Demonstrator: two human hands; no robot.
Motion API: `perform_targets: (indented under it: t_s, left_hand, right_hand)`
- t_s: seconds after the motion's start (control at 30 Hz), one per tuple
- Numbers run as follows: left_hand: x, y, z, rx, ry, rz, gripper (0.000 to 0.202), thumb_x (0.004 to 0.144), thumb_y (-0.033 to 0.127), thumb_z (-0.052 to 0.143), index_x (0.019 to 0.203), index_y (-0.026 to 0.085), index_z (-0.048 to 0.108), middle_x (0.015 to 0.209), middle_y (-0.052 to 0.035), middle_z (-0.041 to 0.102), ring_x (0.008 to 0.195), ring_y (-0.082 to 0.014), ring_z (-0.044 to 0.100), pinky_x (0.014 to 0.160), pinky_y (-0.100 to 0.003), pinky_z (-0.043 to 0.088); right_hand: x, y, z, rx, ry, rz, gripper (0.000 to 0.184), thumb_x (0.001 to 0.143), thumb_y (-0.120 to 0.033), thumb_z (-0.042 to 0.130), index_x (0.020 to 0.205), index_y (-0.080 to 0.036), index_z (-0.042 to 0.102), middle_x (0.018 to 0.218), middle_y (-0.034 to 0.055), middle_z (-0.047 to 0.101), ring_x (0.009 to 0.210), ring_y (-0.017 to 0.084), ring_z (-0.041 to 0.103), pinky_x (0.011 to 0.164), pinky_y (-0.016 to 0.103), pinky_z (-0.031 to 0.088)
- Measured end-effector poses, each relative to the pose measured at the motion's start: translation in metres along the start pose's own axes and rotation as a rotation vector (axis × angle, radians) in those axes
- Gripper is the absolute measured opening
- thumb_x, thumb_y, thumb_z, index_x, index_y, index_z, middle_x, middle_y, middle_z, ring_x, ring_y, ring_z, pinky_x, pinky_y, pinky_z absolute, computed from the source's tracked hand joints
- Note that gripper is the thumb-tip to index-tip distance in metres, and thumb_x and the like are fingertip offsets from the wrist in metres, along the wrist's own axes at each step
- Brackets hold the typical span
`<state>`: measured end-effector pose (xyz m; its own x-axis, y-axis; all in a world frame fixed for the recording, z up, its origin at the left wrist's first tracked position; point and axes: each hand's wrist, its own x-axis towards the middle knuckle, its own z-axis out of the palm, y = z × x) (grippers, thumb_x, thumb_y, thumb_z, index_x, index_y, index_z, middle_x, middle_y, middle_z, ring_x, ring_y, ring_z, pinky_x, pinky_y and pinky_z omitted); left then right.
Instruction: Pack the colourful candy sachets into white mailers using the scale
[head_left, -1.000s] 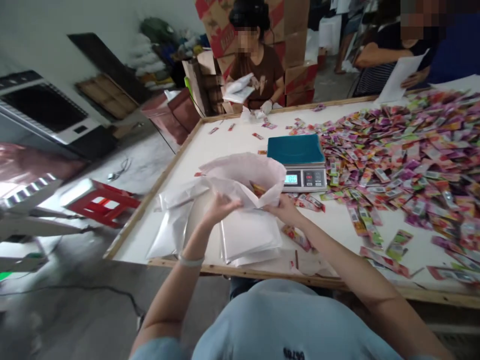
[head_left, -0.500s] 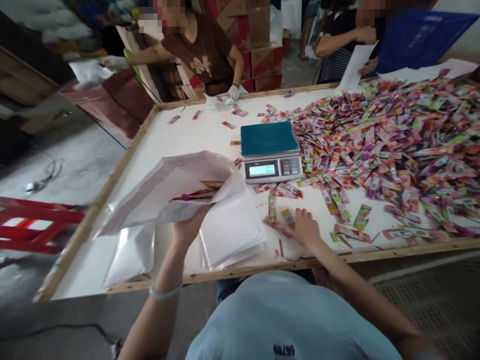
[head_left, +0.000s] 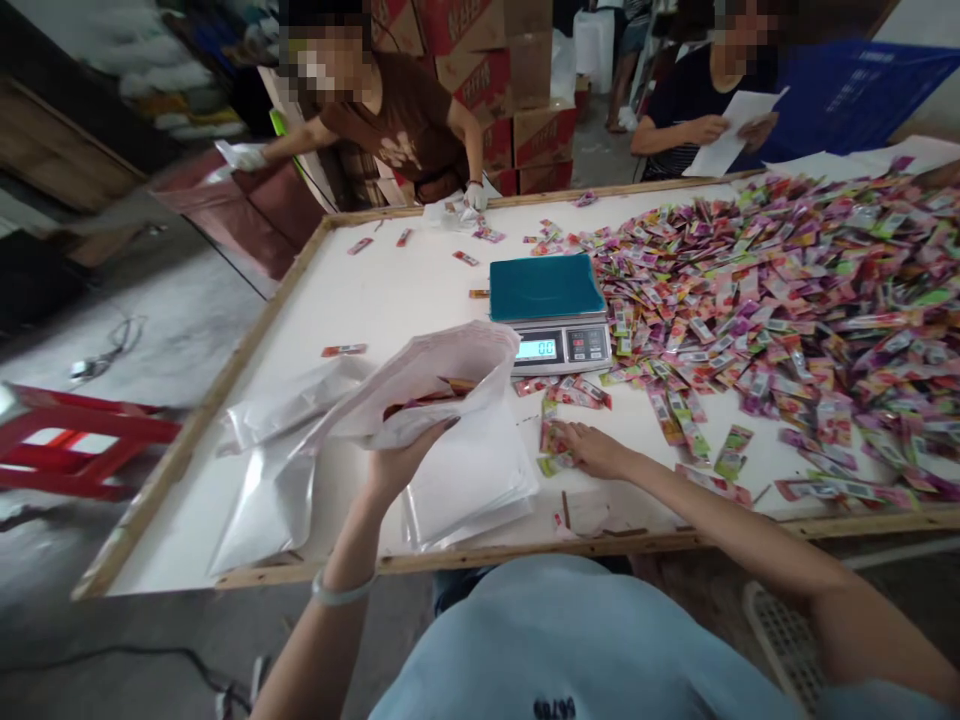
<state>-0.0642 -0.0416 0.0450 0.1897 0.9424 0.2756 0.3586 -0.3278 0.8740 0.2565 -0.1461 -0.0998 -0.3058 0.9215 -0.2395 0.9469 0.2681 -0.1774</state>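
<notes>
My left hand [head_left: 405, 460] is closed on the lower side of a white mailer bag [head_left: 480, 355], whose mouth gapes toward me. Several colourful small packets [head_left: 431, 395] lie inside it. Fingers curled, my right hand [head_left: 596, 452] grips a few small packets [head_left: 553, 440] at the tabletop, just in front of the scale; its fingertips are partly hidden. The digital scale [head_left: 547, 288] has a bare blue-green pan, and its display reads zero. Under the held bag lies a stack of flat white bags [head_left: 472, 480].
A large heap of packets [head_left: 750, 300] covers the table's right side. Filled-looking white bags [head_left: 266, 500] lie at the left. A wooden rim [head_left: 217, 400] edges the table. Across it, one person [head_left: 412, 110] reaches toward a reddish sack [head_left: 255, 210]; another [head_left: 697, 110] holds white paper.
The held bag has swung right and toward me, now overlapping the scale's front. My right hand has shifted slightly left onto the packets. Across the table, a person has lowered the white sheet.
</notes>
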Motion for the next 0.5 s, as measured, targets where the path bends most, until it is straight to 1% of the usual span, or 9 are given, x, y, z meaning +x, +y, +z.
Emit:
perform_targets:
  t_s: [0.03,0.07,0.1,0.17,0.2,0.27,0.37,0.43,0.5]
  left_hand:
    - [-0.001,0.001,0.000,0.001,-0.006,-0.005,0.038,0.070,0.044,0.088,0.098,0.020,0.080,0.106,-0.0080,0.082,0.102,-0.0300,0.078,0.096,-0.044,0.067]
    - [-0.001,0.002,0.000,-0.003,-0.013,-0.005,0.038,0.071,0.044,0.088,0.100,0.020,0.080,0.107,-0.0079,0.082,0.103,-0.0297,0.078,0.097,-0.044,0.066]
    - [-0.001,0.003,0.000,-0.007,-0.021,0.000,0.039,0.071,0.043,0.087,0.102,0.020,0.080,0.108,-0.0079,0.082,0.104,-0.0295,0.078,0.097,-0.044,0.067]
    - [-0.001,0.007,0.000,-0.011,-0.034,0.013,0.039,0.072,0.042,0.086,0.104,0.020,0.080,0.109,-0.0080,0.081,0.105,-0.0295,0.077,0.096,-0.043,0.067]
    - [0.000,0.009,-0.001,-0.010,-0.037,0.014,0.039,0.072,0.041,0.086,0.104,0.020,0.080,0.109,-0.0082,0.081,0.105,-0.0296,0.077,0.096,-0.043,0.067]
    - [0.000,0.012,-0.001,-0.013,-0.051,0.007,0.039,0.071,0.039,0.087,0.104,0.019,0.079,0.109,-0.0088,0.081,0.106,-0.0301,0.077,0.098,-0.044,0.066]
    - [0.001,0.012,-0.002,-0.032,-0.112,-0.031,0.041,0.072,0.039,0.087,0.107,0.018,0.079,0.113,-0.0092,0.080,0.109,-0.0303,0.076,0.103,-0.046,0.064]
    - [0.001,0.011,-0.002,-0.027,-0.125,-0.052,0.044,0.073,0.041,0.087,0.110,0.018,0.078,0.116,-0.0095,0.079,0.113,-0.0307,0.075,0.106,-0.046,0.063]
    - [0.001,0.010,-0.002,-0.009,-0.102,-0.059,0.047,0.071,0.042,0.088,0.111,0.017,0.077,0.118,-0.0098,0.079,0.115,-0.0314,0.074,0.108,-0.048,0.061]
  right_hand:
    - [0.010,0.000,-0.002,-0.031,0.008,-0.018,0.069,0.087,-0.010,0.066,0.152,-0.010,0.042,0.134,0.0188,0.060,0.124,0.028,0.057,0.099,0.038,0.049]
    - [0.018,-0.001,-0.004,-0.062,0.020,-0.027,0.066,0.088,-0.010,0.065,0.150,-0.008,0.044,0.134,0.0201,0.060,0.125,0.030,0.057,0.099,0.040,0.049]
    - [0.026,-0.003,-0.005,-0.091,0.033,-0.030,0.057,0.091,-0.009,0.061,0.146,-0.008,0.049,0.132,0.0207,0.061,0.124,0.031,0.057,0.100,0.041,0.048]
    - [0.034,-0.010,-0.006,-0.137,0.056,-0.021,0.036,0.097,-0.009,0.050,0.131,-0.009,0.060,0.125,0.0200,0.064,0.120,0.031,0.058,0.101,0.044,0.048]
    - [0.035,-0.013,-0.006,-0.153,0.066,-0.014,0.031,0.099,-0.009,0.046,0.124,-0.010,0.064,0.123,0.0192,0.065,0.118,0.030,0.059,0.102,0.046,0.047]
    - [0.029,-0.016,-0.004,-0.164,0.081,-0.006,0.028,0.100,-0.011,0.044,0.115,-0.013,0.067,0.122,0.0169,0.066,0.118,0.029,0.058,0.107,0.047,0.045]
    - [0.013,-0.005,-0.003,-0.125,0.103,0.037,0.025,0.097,-0.014,0.053,0.117,-0.016,0.067,0.141,0.0158,0.060,0.132,0.030,0.053,0.115,0.047,0.041]
    - [0.009,0.009,-0.007,-0.070,0.133,0.144,0.030,0.093,-0.019,0.061,0.122,-0.012,0.064,0.154,0.0213,0.049,0.141,0.035,0.045,0.118,0.050,0.038]
    - [0.012,0.022,-0.012,0.001,0.181,0.296,0.040,0.090,-0.025,0.066,0.124,-0.005,0.060,0.156,0.0314,0.041,0.143,0.042,0.041,0.115,0.055,0.040]
